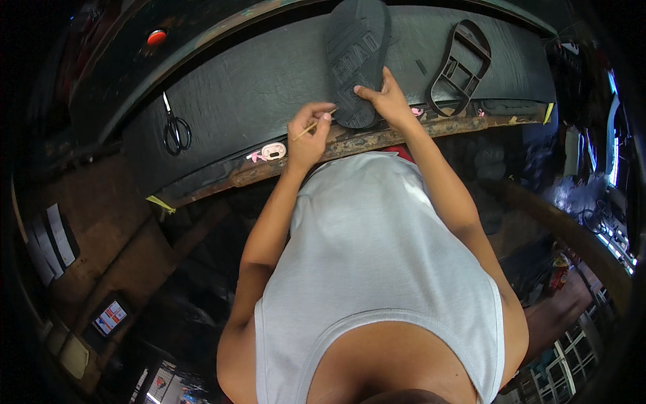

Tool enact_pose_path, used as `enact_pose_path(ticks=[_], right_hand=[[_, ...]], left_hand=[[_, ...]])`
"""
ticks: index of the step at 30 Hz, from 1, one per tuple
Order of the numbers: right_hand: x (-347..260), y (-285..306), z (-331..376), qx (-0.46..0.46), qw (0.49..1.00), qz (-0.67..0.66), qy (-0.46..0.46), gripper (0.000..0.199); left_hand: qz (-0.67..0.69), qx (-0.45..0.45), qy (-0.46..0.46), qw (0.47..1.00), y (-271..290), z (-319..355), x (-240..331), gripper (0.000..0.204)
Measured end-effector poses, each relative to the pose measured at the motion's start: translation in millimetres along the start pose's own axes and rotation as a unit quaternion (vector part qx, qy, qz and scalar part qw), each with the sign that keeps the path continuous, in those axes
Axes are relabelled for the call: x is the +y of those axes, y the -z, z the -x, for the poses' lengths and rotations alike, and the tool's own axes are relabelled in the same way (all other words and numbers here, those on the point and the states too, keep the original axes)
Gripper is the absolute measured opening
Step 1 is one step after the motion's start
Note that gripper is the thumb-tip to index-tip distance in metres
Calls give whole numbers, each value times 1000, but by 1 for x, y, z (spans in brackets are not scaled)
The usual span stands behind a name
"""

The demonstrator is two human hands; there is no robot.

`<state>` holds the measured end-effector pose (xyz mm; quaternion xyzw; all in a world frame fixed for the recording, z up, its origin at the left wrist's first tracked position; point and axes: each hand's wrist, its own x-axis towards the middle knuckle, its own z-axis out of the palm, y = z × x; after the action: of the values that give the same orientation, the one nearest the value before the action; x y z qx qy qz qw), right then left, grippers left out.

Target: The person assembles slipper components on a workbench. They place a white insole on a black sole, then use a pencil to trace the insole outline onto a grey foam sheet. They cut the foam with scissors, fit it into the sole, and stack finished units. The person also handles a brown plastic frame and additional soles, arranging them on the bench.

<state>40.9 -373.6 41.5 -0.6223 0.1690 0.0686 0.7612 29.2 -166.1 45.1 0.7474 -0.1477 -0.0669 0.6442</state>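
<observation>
A black rubber shoe sole (343,87) with raised lettering and grooves lies lengthwise on the dark bench, its near end by the front edge. My right hand (390,101) grips the sole's near right side, thumb on top and fingers along the edge. In my left hand (311,131), a thin light-brown stick (305,131) is pinched between thumb and fingers. Its upper tip points at the sole's near left edge; I cannot tell whether it touches.
On the bench, a sole-shaped metal cutting die (436,92) stands right and black-handled scissors (177,135) lie left. A pink-and-white case (273,151) sits near the worn wooden front edge (350,143). Left are a red button (157,37), pale strips (60,236) and a lit phone (110,318).
</observation>
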Motion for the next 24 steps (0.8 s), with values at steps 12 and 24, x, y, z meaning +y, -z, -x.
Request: enact_pose_path(ticks=[12,24], right_hand=[[33,9,-27,51,985,157,44,71],[29,8,-25,63,985,157,26,82]], left_hand=[[58,-19,-37,997,-2,-32,-41,26],[11,-7,-10,1000,-3,-35,-39,21]])
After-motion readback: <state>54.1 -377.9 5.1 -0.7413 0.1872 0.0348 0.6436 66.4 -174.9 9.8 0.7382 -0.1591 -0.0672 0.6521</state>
